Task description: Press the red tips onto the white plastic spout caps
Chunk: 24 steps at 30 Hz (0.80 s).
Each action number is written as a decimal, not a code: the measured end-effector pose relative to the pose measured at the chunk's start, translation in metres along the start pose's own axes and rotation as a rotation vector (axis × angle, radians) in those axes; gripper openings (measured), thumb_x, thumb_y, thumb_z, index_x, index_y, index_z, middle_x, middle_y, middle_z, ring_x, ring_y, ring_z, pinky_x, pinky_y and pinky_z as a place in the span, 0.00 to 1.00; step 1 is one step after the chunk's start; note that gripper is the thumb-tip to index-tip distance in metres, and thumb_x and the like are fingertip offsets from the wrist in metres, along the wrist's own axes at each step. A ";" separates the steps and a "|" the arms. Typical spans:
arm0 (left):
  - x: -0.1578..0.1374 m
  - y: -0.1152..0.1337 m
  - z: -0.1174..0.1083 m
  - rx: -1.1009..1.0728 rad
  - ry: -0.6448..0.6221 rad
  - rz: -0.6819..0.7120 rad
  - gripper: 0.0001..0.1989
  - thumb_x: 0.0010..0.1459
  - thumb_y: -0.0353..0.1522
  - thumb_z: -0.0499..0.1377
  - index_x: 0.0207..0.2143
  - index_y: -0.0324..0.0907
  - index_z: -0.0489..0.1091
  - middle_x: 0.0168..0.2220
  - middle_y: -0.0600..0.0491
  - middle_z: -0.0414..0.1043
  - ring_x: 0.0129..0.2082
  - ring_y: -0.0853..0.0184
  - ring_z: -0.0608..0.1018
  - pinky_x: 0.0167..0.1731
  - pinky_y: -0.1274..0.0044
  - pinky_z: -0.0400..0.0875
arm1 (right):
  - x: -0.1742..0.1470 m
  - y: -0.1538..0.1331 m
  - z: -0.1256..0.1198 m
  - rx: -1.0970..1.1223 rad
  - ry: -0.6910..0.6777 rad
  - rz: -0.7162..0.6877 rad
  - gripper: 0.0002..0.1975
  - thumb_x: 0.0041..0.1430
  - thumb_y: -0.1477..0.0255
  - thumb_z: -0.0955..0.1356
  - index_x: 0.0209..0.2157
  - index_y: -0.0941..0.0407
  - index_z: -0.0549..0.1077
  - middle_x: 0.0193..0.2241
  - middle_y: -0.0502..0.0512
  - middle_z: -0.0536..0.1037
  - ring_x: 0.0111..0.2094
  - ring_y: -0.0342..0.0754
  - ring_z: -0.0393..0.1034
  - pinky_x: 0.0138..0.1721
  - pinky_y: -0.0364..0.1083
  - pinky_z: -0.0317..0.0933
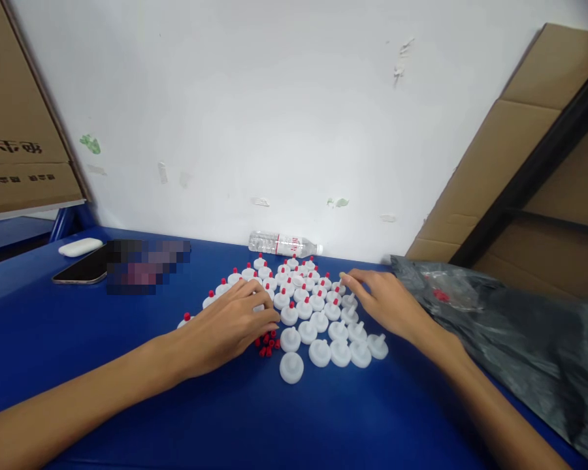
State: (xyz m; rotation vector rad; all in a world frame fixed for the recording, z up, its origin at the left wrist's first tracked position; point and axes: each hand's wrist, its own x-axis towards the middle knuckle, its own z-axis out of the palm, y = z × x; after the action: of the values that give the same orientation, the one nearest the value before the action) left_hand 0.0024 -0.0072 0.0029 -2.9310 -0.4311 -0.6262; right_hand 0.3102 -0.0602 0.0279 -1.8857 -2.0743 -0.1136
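Observation:
My left hand (240, 320) is over the left side of the group, fingers curled down beside a small pile of red tip caps (269, 343). Its fingertips are partly hidden, and what they hold, if anything, I cannot make out. At the group's right edge, my right hand (385, 300) has thumb and forefinger closed at the nozzle of a white round cap (338, 287). Around both hands stand several white nozzle caps with red tips (289, 314). Nearer the front and right are several white nozzle caps with bare nozzles (291, 368).
A clear plastic bottle (287, 245) lies against the wall behind the caps. On the blue table (225, 418), a phone (85, 264) and a white case (80, 247) lie left. A dark plastic bag (519, 339), with a clear bag of red pieces (443, 295), lies right, near cardboard (500, 150).

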 end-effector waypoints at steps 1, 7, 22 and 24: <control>0.000 0.000 0.000 0.003 0.004 0.003 0.07 0.70 0.30 0.54 0.42 0.42 0.72 0.41 0.49 0.73 0.42 0.61 0.68 0.42 0.70 0.62 | 0.000 0.000 0.000 0.016 0.000 -0.028 0.24 0.72 0.58 0.55 0.39 0.53 0.77 0.35 0.55 0.82 0.38 0.52 0.76 0.38 0.46 0.59; 0.000 -0.001 0.001 0.009 -0.012 0.004 0.06 0.69 0.28 0.55 0.45 0.42 0.72 0.42 0.50 0.74 0.43 0.61 0.69 0.43 0.69 0.63 | 0.000 0.002 0.012 -0.037 -0.040 -0.079 0.16 0.69 0.64 0.61 0.47 0.53 0.78 0.42 0.56 0.82 0.44 0.55 0.76 0.44 0.50 0.64; 0.002 0.006 -0.008 -0.038 -0.003 -0.048 0.10 0.72 0.29 0.49 0.44 0.41 0.71 0.39 0.49 0.73 0.42 0.60 0.68 0.43 0.68 0.62 | -0.006 -0.022 0.002 0.204 0.285 -0.047 0.07 0.69 0.65 0.63 0.43 0.53 0.68 0.40 0.53 0.81 0.40 0.51 0.78 0.40 0.48 0.67; 0.003 0.009 -0.012 -0.069 0.034 -0.073 0.10 0.72 0.30 0.49 0.43 0.41 0.70 0.39 0.50 0.73 0.42 0.61 0.68 0.43 0.68 0.62 | -0.010 -0.033 0.001 0.221 0.326 -0.151 0.06 0.69 0.67 0.64 0.44 0.52 0.69 0.42 0.53 0.80 0.42 0.51 0.77 0.43 0.49 0.67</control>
State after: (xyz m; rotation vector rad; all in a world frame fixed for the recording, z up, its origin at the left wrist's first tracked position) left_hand 0.0036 -0.0169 0.0144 -2.9765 -0.5256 -0.7129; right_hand 0.2788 -0.0736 0.0296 -1.4718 -1.9155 -0.2042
